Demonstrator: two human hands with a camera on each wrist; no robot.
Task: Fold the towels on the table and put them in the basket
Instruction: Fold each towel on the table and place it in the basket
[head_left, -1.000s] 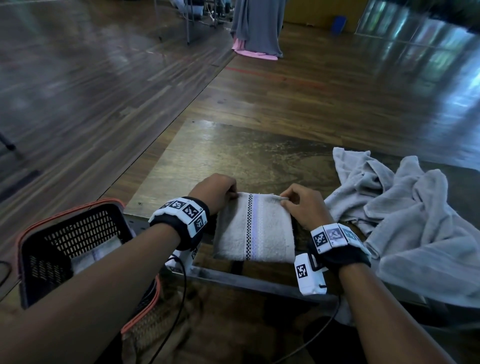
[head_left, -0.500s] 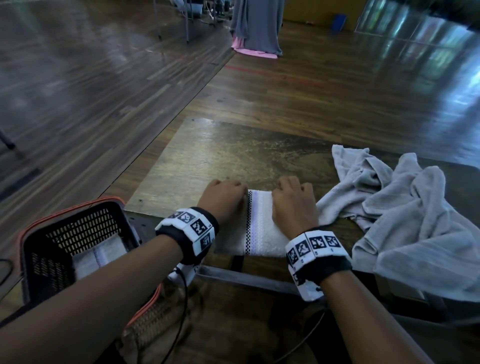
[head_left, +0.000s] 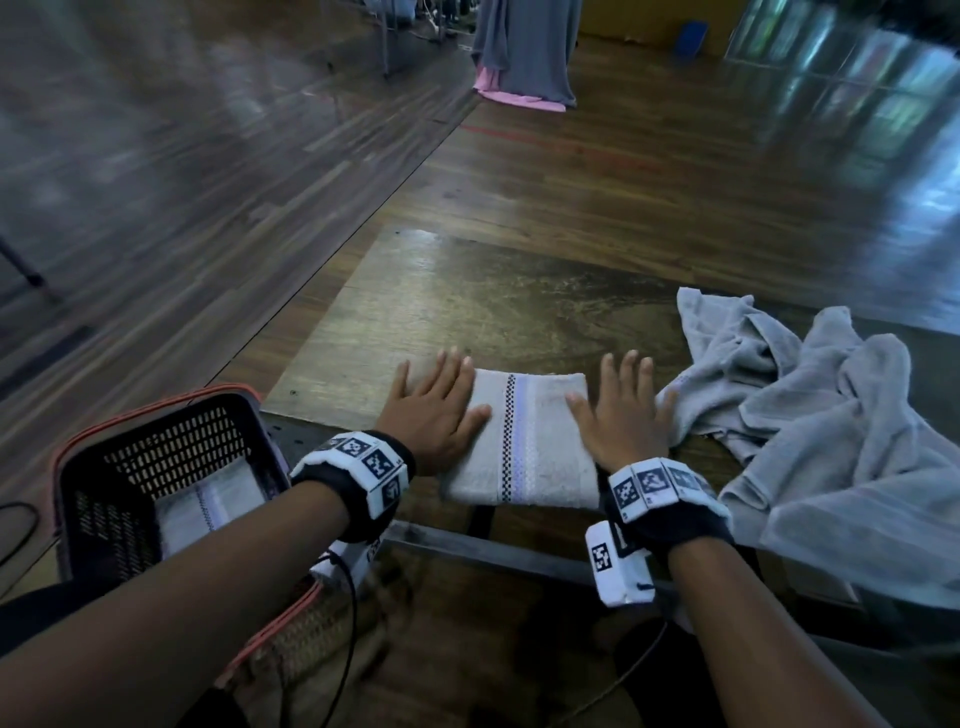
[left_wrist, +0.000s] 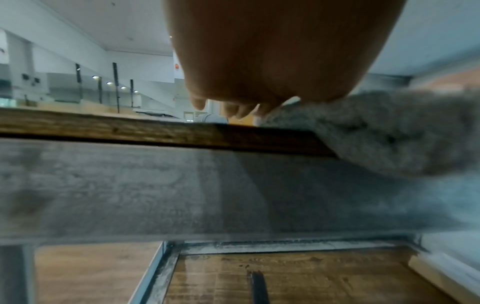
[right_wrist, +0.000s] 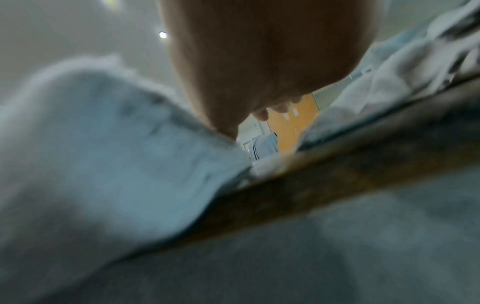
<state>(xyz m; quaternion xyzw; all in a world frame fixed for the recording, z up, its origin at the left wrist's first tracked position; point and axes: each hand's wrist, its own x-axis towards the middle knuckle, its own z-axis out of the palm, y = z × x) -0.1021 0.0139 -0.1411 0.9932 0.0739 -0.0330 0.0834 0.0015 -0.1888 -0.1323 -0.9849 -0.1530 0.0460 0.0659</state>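
A folded pale towel (head_left: 524, 441) with a checked and lilac stripe lies at the near edge of the wooden table (head_left: 483, 306). My left hand (head_left: 436, 400) rests flat on its left side with fingers straight. On its right side my right hand (head_left: 618, 410) lies flat too, fingers spread. In the left wrist view the left hand (left_wrist: 259, 61) sits over the table edge beside the towel (left_wrist: 389, 131). In the blurred right wrist view the right hand (right_wrist: 259, 61) sits over the towel (right_wrist: 103, 144). A black basket (head_left: 156, 467) with an orange rim stands low at the left and holds a folded towel (head_left: 208, 506).
A crumpled heap of grey towels (head_left: 831, 431) covers the table's right side, close to my right hand. Beyond the table is bare wooden floor. A grey and pink cloth (head_left: 524, 57) hangs far back. Cables (head_left: 343, 623) trail below the table edge.
Both hands let go of the towel's far edge after folding it toward me. They then slid apart to the towel's two sides and now lie flat with fingers straight.
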